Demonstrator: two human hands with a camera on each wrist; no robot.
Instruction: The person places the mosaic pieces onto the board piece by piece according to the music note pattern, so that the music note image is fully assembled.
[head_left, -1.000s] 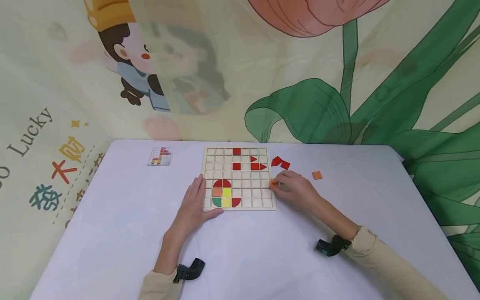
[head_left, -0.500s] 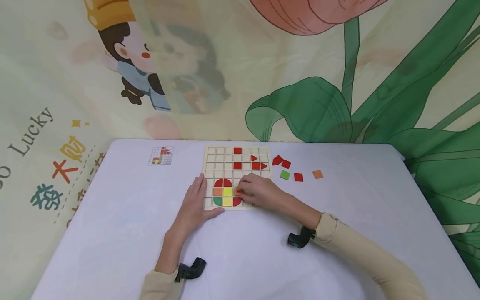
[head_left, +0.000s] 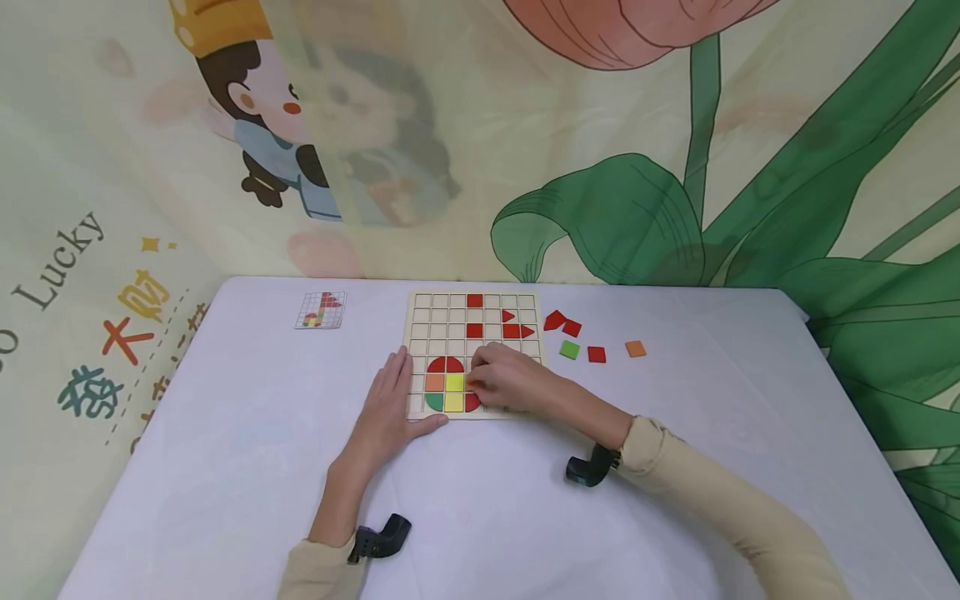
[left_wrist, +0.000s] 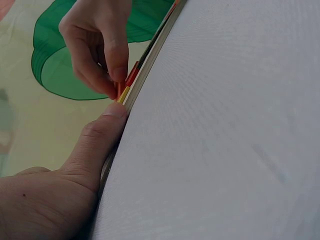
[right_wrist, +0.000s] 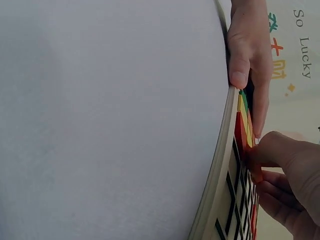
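Observation:
A pale wooden grid board (head_left: 424,316) lies on the white table. My left hand (head_left: 386,408) rests along its left edge, fingers extended and thumb at the near left corner. Over the board, my right hand (head_left: 517,379) pinches an orange tile (right_wrist: 256,169) between thumb and fingers. That tile stands tilted beside a yellow square tile (head_left: 454,382), just above a red rounded tile (head_left: 472,402); the fingers mostly hide it in the head view. Also set in the grid are another orange square (head_left: 435,382), a green rounded tile (head_left: 434,402) and several red tiles (head_left: 475,331).
Right of the board lie loose tiles: a red pointed one (head_left: 554,320), red squares (head_left: 596,354), a green square (head_left: 569,350) and an orange square (head_left: 636,348). A small pattern card (head_left: 321,310) lies at the back left. A printed cloth (head_left: 420,250) hangs behind the table.
My right hand has carried the orange tile leftward from the board's right edge to beside the yellow tile. It has moved only slightly in the last half second. My left hand stays in place.

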